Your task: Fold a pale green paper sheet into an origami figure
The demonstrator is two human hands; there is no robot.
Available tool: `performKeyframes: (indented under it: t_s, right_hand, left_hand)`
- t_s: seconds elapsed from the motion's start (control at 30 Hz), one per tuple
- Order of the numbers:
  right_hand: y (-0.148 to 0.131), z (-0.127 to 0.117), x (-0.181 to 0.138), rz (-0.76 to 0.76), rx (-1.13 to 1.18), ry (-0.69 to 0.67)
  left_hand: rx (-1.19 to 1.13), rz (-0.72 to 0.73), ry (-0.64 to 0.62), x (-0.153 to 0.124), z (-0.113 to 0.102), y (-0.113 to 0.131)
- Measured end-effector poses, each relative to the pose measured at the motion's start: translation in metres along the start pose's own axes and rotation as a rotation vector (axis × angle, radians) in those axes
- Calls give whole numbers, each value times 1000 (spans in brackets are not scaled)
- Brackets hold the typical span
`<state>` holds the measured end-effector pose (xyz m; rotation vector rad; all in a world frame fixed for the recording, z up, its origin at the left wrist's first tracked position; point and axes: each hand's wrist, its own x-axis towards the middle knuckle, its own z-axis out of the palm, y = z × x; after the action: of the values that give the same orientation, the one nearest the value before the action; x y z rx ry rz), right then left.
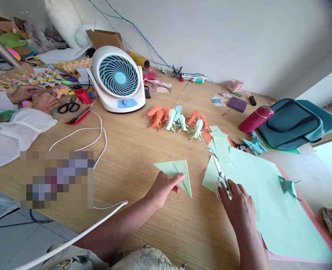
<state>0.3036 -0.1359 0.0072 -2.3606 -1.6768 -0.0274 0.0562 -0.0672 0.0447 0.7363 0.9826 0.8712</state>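
On the wooden table (126,142), several containers stand around the work. The red cup (83,96) is beside the black-handled scissors (69,107); what it contains, I cannot tell. The magenta flask (256,119) is just beside the teal bag (292,122), and the inside of both is hidden. Farther back lies a clear plastic packet (218,100), through which something blue is showing. Behind the white fan (119,77), a cardboard box (108,39) hides its content also.

The left hand (161,187) is grasping a folded paper triangle (179,168), pale green, with the thumb on its upper face. This triangle is in front of the person, to the left of the pale green sheets (278,210). Its longest edge, which is also its long axis, runs from the far left to the near right. One sharp corner points to the left, another toward the person, and the squarer corner is at the far right.

The right hand (239,202) is grasping the white-handled scissors (221,175) by the loops. Their blades point away from the person and slightly left, near the smaller green papers (221,147).
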Motion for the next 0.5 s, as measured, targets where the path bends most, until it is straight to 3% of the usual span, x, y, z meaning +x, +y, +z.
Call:
performKeyframes:
  t_s: [0.17, 0.33, 0.43, 0.5]
  right_hand:
    - [14, 4, 1, 66, -108, 6]
    - [20, 2, 2, 80, -43, 57]
    - [4, -5, 0, 68, 140, 204]
    - [-14, -10, -5, 29, 469, 182]
  left_hand:
    - [-8, 1, 9, 3, -1, -3]
    - [-2, -4, -63, 4, -2, -3]
    - [113, 3, -138, 5, -3, -7]
    - [260, 10, -246, 5, -3, -12]
